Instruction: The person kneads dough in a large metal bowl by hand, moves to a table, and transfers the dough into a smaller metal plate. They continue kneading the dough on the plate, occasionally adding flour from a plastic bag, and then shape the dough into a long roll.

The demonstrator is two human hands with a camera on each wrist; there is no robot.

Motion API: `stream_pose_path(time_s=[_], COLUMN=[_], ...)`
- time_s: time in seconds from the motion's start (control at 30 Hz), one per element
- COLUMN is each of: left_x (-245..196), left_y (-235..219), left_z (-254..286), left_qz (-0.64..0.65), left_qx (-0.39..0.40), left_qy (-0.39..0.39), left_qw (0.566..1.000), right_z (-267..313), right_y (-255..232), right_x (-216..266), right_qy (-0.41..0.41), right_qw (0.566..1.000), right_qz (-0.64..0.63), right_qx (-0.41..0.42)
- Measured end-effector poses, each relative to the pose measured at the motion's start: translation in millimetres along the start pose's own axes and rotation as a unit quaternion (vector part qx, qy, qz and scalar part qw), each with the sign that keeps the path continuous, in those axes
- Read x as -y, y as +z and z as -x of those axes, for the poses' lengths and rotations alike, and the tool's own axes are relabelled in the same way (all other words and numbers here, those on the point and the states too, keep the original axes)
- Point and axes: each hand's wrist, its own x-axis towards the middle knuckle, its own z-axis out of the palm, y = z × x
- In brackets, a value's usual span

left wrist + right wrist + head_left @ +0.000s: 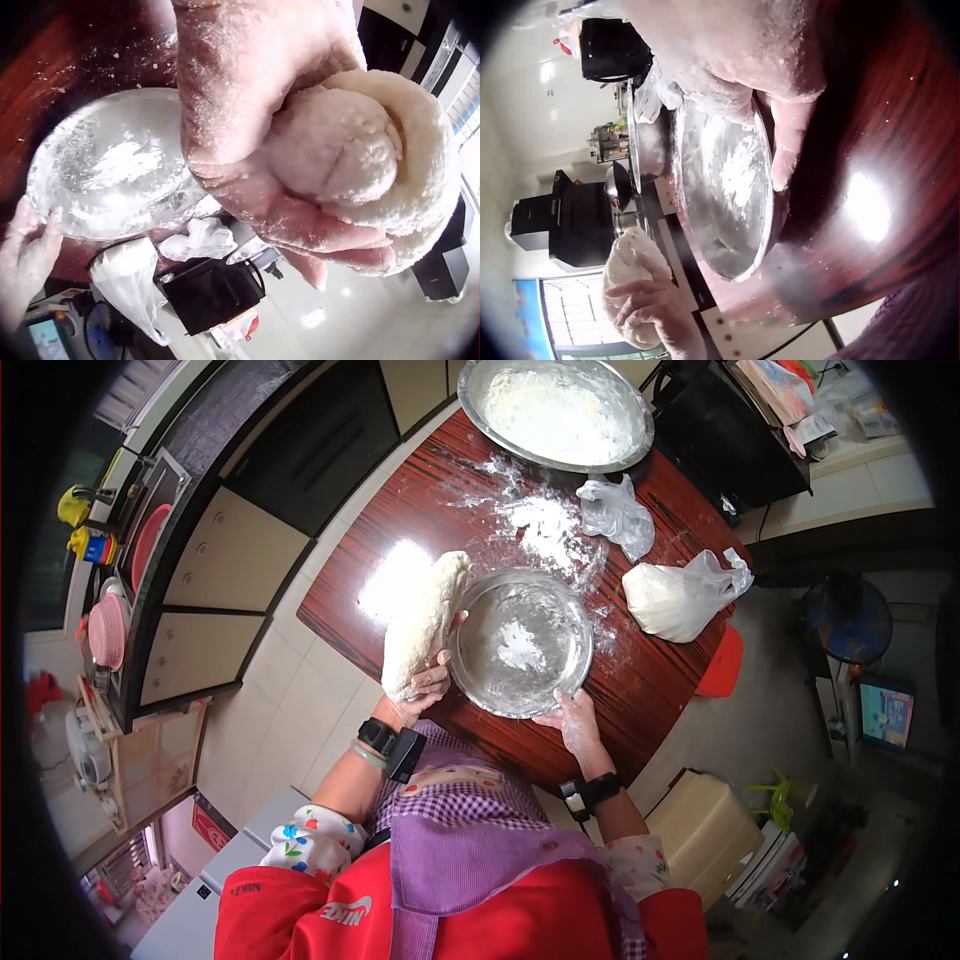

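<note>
A long, thick roll of dough [428, 622] is gripped in the left hand [428, 685], raised over the table's left side. In the left wrist view the fingers curl round the floury dough [352, 150], one rounded end facing the camera. The right hand [575, 722] pinches the near right rim of a round metal basin [480, 685]. Loose flour [520, 645] lies on the basin's bottom. From the right wrist view, the thumb or a finger hangs outside the rim while the rest of the hand reaches over it. White flour coats both hands.
At the table's far end stands a large metal bowl [640, 445] full of flour. Spilled flour [550, 530] streaks the dark red tabletop [400, 510]. A crumpled plastic bag [617, 515] and a filled plastic bag [680, 597] lie on the right. A red stool [720, 665] shows beyond the edge.
</note>
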Motion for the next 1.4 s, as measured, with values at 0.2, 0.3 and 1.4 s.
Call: stream_pose_path(time_s=[0.2,0.3,1.4], left_x=[12,27,54], left_y=[20,26,-43], left_z=[-25,-37,-92], left_qz=[-0.199,-0.398,-0.224], left_qx=[-0.16,-0.276,-0.242], left_qy=[0.035,0.069,0.029], left_qw=[0.966,0.872,0.944], right_z=[-13,7,-21], right_y=[-7,38,90], right_x=[15,56,101], right_qy=[-0.29,-0.287,-0.502], right_qw=[0.853,0.896,0.688], right_qz=[0.414,0.338,0.523], right_qx=[-0.128,0.011,0.019])
